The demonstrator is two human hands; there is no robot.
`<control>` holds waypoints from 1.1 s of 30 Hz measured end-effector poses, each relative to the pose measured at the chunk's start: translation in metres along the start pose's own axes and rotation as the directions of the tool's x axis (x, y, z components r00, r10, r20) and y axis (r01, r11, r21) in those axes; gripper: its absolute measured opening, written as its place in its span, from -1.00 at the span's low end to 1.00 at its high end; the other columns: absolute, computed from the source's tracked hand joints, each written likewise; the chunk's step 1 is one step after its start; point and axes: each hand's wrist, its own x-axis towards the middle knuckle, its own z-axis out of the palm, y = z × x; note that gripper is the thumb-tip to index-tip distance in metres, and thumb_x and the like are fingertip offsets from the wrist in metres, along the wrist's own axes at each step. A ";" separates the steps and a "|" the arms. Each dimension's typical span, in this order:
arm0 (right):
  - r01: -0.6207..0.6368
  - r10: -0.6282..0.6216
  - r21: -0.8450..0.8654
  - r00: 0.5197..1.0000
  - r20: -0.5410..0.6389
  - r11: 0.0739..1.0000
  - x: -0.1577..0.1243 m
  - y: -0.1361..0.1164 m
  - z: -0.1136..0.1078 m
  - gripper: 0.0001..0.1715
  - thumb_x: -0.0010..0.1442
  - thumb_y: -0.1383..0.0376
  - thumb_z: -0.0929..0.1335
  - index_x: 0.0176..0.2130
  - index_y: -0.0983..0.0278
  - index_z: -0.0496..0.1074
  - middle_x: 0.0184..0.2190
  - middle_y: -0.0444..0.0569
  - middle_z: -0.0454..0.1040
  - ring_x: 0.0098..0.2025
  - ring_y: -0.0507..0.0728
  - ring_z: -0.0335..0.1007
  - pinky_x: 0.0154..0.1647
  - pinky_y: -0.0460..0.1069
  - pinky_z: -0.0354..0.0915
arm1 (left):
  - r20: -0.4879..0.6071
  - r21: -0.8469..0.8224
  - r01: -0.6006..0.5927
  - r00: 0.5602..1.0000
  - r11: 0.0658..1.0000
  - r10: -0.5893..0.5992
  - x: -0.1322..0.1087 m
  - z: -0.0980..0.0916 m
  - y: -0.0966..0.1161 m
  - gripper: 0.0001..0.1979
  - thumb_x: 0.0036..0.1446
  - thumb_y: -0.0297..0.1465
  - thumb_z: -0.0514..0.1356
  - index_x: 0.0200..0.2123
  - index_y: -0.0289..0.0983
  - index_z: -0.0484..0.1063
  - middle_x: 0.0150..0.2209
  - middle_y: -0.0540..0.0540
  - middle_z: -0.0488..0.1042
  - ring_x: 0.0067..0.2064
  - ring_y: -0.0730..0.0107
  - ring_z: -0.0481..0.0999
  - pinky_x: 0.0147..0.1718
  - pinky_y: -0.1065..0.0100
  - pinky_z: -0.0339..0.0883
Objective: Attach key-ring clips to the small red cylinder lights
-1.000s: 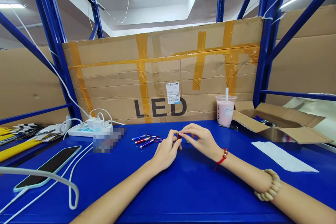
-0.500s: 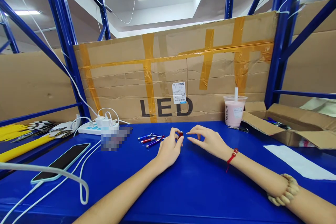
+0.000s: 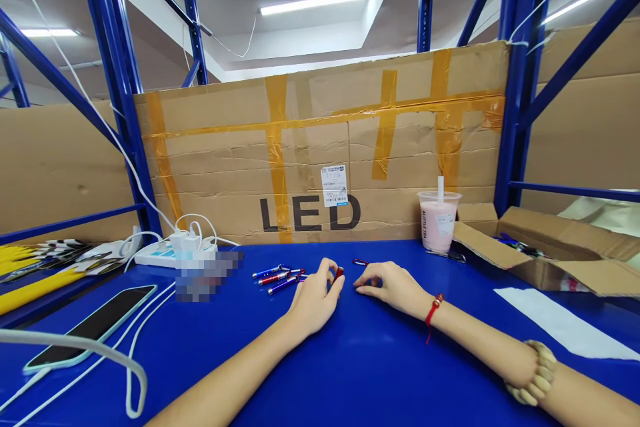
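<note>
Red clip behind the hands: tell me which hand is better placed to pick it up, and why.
Probably the right. The right hand rests on the blue table with nothing visible in its grip, and the red clip lies just beyond its fingertips. The left hand is pinching a small red cylinder.

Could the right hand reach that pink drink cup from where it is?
Probably yes. The right hand lies on the blue table, and the pink drink cup stands just beyond it to the right, with only bare tabletop between them.

Blue table (image 3: 350, 360), phone (image 3: 95, 323), pens (image 3: 275, 275) (small), cup (image 3: 438, 221)
</note>
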 end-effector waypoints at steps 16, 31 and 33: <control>0.020 -0.021 -0.065 1.000 -0.016 0.998 -0.003 -0.007 0.000 -0.83 0.05 0.18 0.28 -0.38 0.10 0.46 -0.39 -0.17 0.39 -0.42 -0.03 0.27 -0.49 -0.13 0.09 | -0.034 0.098 -0.020 0.999 0.995 0.024 0.000 -0.001 -0.005 -0.86 0.18 -0.33 0.03 -0.24 -0.28 0.23 -0.46 0.10 0.30 -0.49 0.61 0.27 -0.57 0.54 -0.04; 0.078 0.001 0.229 0.944 -0.329 0.970 -0.003 -0.014 -0.002 -0.77 0.05 0.16 0.29 -0.37 0.23 0.46 -0.39 -0.12 0.42 -0.54 -0.06 0.23 -0.46 -0.12 0.16 | -0.005 -0.013 -0.114 0.993 0.993 0.114 0.001 0.000 -0.005 -0.87 0.18 -0.40 0.02 -0.19 -0.27 0.27 -0.30 0.04 0.32 -0.28 0.53 0.32 -0.34 0.55 0.17; 0.141 -0.022 0.307 0.933 -0.360 0.941 -0.004 -0.017 -0.004 -0.75 0.04 0.16 0.30 -0.37 0.27 0.45 -0.39 -0.08 0.42 -0.56 -0.07 0.23 -0.45 -0.12 0.19 | -0.001 -0.071 -0.153 0.988 0.986 0.154 0.001 0.002 -0.006 -0.88 0.18 -0.45 0.01 -0.20 -0.28 0.27 -0.26 0.03 0.31 -0.22 0.52 0.30 -0.26 0.55 0.17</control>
